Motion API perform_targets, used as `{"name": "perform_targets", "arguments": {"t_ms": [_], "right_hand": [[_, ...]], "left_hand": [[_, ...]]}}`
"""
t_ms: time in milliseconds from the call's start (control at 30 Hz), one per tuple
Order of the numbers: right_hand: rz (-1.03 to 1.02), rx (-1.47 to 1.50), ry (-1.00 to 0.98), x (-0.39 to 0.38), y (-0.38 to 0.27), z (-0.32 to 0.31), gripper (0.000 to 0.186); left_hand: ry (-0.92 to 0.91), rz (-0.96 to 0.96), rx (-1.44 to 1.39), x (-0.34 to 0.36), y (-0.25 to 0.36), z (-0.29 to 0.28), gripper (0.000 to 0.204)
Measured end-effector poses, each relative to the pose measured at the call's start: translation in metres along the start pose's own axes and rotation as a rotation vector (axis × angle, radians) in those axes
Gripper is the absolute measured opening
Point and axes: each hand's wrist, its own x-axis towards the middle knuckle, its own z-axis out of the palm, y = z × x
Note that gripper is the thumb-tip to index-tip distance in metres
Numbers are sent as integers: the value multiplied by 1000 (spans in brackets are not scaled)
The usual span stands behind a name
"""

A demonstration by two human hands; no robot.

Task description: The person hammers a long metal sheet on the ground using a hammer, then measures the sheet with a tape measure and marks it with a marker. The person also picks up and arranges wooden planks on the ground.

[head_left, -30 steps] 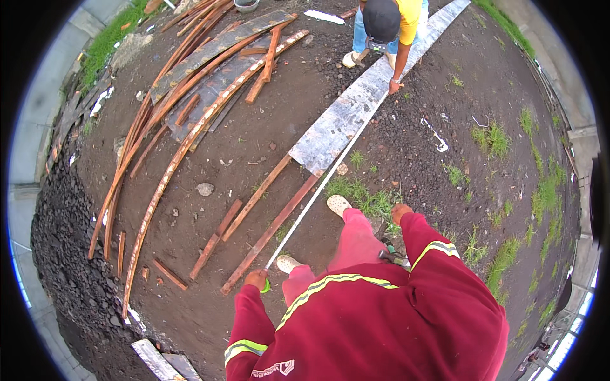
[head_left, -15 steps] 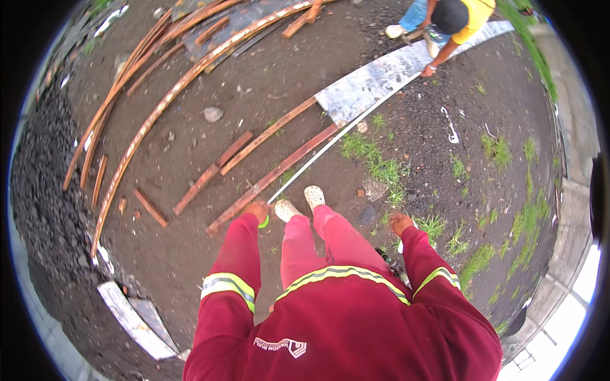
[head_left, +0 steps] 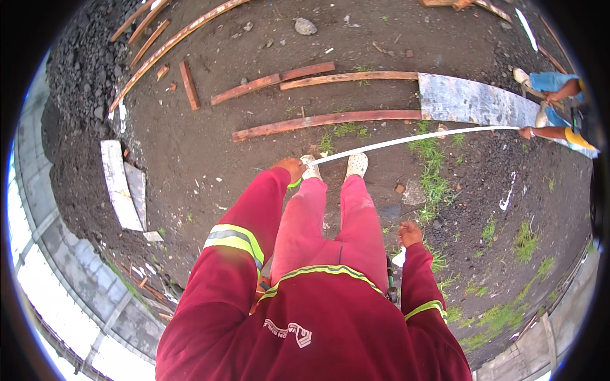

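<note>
My left hand [head_left: 292, 169] is closed on the near end of a long thin white strip [head_left: 394, 141], just beside my left shoe. The strip runs off to the right, where a co-worker's hand [head_left: 526, 132] grips its other end. Beyond the strip lie a reddish wooden board [head_left: 330, 120] and a whitish, stained flat panel [head_left: 476, 98]. My right hand [head_left: 410, 233] hangs to the right of my legs with its fingers curled; whatever may be inside it is hidden.
A co-worker [head_left: 572, 111] bends at the right edge. More wooden lengths [head_left: 273, 82] and a grey stone [head_left: 305, 26] lie ahead. Two pale slabs [head_left: 121, 184] rest at left near dark gravel [head_left: 82, 82]. Grass tufts [head_left: 432, 168] grow right of my shoes [head_left: 357, 165].
My view has swung round to the left, so the boards, panel and co-worker now appear further right. The white strip stays held at both ends and lies more crosswise in view.
</note>
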Motion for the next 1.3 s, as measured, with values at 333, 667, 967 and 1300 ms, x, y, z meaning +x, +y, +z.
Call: {"name": "perform_targets", "arguments": {"t_ms": [333,667,967,1300], "right_hand": [[6,12,8,24,7,47,15],[72,-144,176,-49,9,158,10],[-47,-212,67,-48,-58,268,13],[-110,-264,-138,-17,-89,368,12]], "left_hand": [[-47,-109,-79,-11,-125,23,41],[-37,-122,-139,-12,-335,15,46],[-15,-256,-88,38,-430,0,51],[-76,-395,-131,135,-469,52,51]]}}
